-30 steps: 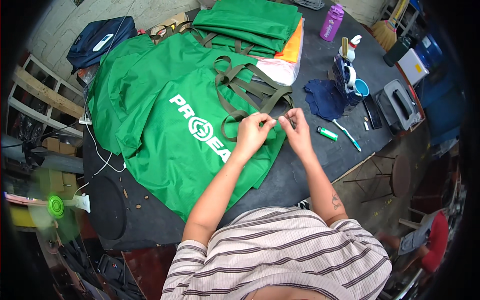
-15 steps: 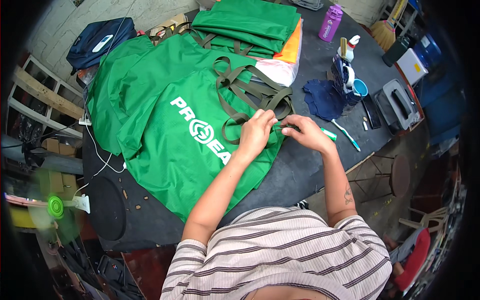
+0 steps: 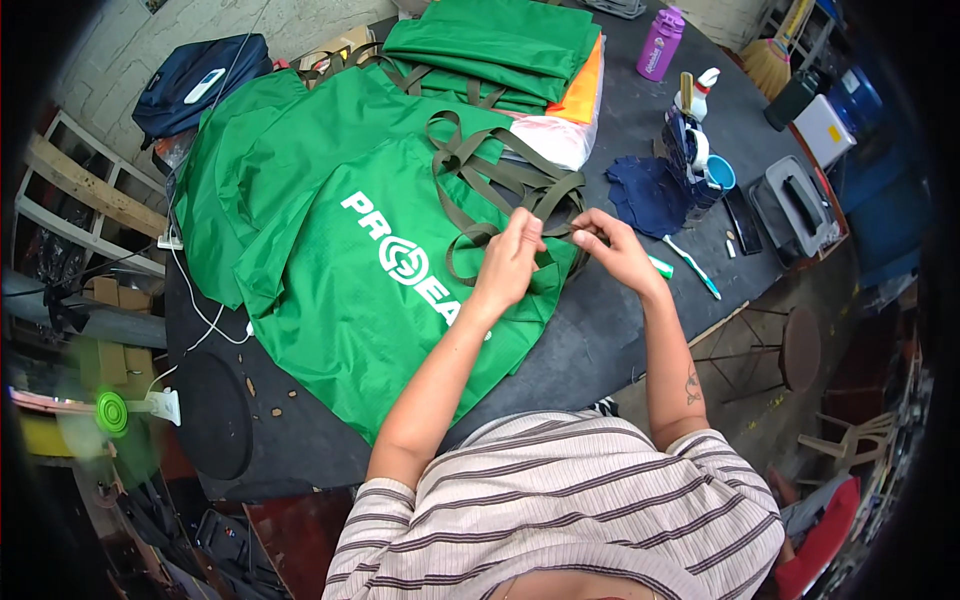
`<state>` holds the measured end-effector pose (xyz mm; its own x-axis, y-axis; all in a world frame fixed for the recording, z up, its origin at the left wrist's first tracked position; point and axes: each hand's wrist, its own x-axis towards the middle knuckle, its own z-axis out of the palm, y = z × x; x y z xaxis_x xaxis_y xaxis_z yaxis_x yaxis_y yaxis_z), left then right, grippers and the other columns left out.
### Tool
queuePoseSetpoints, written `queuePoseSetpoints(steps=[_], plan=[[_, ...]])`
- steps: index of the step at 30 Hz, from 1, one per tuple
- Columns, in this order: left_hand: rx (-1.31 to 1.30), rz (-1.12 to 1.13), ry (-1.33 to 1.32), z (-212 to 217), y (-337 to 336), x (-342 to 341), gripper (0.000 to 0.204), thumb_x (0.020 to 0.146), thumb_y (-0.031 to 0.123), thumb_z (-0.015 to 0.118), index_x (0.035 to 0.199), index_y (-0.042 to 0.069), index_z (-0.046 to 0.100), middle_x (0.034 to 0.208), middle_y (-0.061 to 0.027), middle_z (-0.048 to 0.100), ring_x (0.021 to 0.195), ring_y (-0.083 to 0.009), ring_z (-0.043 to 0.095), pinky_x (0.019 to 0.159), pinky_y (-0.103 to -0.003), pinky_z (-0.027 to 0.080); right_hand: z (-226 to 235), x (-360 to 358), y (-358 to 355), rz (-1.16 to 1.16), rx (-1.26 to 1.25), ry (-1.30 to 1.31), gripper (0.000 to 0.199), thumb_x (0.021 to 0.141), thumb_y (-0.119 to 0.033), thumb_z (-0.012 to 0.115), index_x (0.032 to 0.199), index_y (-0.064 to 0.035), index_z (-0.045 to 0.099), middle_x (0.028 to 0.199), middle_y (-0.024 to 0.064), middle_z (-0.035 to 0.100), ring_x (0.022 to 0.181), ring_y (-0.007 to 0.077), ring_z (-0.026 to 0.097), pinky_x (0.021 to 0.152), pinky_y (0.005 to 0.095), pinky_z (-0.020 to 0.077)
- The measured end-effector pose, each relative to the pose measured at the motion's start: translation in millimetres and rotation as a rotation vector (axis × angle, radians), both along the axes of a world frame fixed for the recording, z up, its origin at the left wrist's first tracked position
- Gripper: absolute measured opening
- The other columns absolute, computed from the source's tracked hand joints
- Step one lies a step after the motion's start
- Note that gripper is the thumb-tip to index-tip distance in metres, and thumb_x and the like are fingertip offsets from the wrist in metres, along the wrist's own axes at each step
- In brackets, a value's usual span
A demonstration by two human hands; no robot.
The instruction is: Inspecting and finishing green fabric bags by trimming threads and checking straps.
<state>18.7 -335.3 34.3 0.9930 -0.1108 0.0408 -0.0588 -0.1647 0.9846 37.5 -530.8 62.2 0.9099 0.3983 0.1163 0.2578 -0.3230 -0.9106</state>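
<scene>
Head view: left hand (image 3: 512, 255) and right hand (image 3: 612, 250) side by side, fingers closed on an olive webbing strap (image 3: 500, 170) of the top green bag (image 3: 380, 290), pinched between the two hands right at the bag's near right corner. Exactly how the fingertips sit on the strap too small to tell.

Just beyond the grip, more strap loops heaped and crossed over one another on the bag; likely snag there if pulled hard, with one loop dragging its neighbours into a knot. Under the hands, slippery-looking cloth lying loose on the dark table (image 3: 610, 340); likely to slide toward the near edge under a sideways tug.

Right of the grip, near the right wrist, a small green marker (image 3: 660, 266) and a teal-handled tool (image 3: 692, 266); easily swept off by the forearm. Further right, a dark blue cloth (image 3: 645, 192) and a blue cup (image 3: 718, 173). Beyond the grip, a stack of folded green bags (image 3: 500, 45); further left, a dark backpack (image 3: 195, 85).
</scene>
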Motion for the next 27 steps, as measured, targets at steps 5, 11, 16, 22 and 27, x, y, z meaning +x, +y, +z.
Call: queuePoseSetpoints(steps=[5, 11, 16, 22, 27], plan=[[-0.177, -0.167, 0.081, -1, 19, -3, 0.030, 0.094, 0.031, 0.055, 0.105, 0.004, 0.048, 0.096, -0.0069, 0.061, 0.089, -0.0148, 0.061, 0.080, -0.028, 0.045, -29, -11, 1, 0.169, -0.110, 0.078, 0.038, 0.070, -0.002, 0.075, 0.104, -0.0033, 0.060, 0.083, 0.0017, 0.057, 0.078, 0.0078, 0.053, 0.065, 0.0273, 0.0469], [0.716, -0.021, -0.258, -3, 22, -23, 0.050, 0.064, 0.022, 0.081, 0.104, 0.002, 0.058, 0.085, -0.0142, 0.063, 0.090, -0.0319, 0.058, 0.084, -0.043, 0.045, -86, 12, 30, -0.238, -0.016, -0.353, 0.022, 0.072, 0.010, 0.057, 0.091, -0.0017, 0.057, 0.084, 0.0101, 0.060, 0.076, 0.0244, 0.062, 0.069, 0.0312, 0.0489], [0.800, 0.057, -0.461, -10, 16, -1, 0.031, 0.071, 0.022, 0.076, 0.093, 0.003, 0.065, 0.088, -0.0118, 0.065, 0.090, -0.0295, 0.059, 0.088, -0.043, 0.039, -106, 49, 53, -0.630, -0.091, -0.377, 0.026, 0.078, 0.002, 0.058, 0.102, -0.0067, 0.054, 0.093, 0.0103, 0.062, 0.088, 0.0316, 0.063, 0.074, 0.0392, 0.0494], [0.547, 0.127, -0.623, -26, 1, -9, 0.035, 0.088, 0.019, 0.061, 0.115, -0.003, 0.058, 0.115, -0.0209, 0.054, 0.105, -0.0368, 0.057, 0.102, -0.049, 0.036, -100, 25, 27, -0.705, 0.000, -0.474, 0.036, 0.081, -0.006, 0.060, 0.114, 0.0016, 0.049, 0.107, 0.0193, 0.049, 0.101, 0.0344, 0.050, 0.088, 0.0395, 0.0420], [0.209, 0.054, -0.476, -30, 3, -11, 0.034, 0.093, 0.018, 0.052, 0.123, 0.001, 0.054, 0.112, -0.0169, 0.061, 0.104, -0.0328, 0.059, 0.091, -0.041, 0.042, -101, -45, -8, -0.736, -0.059, -0.484, 0.033, 0.080, -0.004, 0.059, 0.112, -0.0006, 0.052, 0.103, 0.0141, 0.051, 0.099, 0.0307, 0.049, 0.088, 0.0380, 0.0409]])
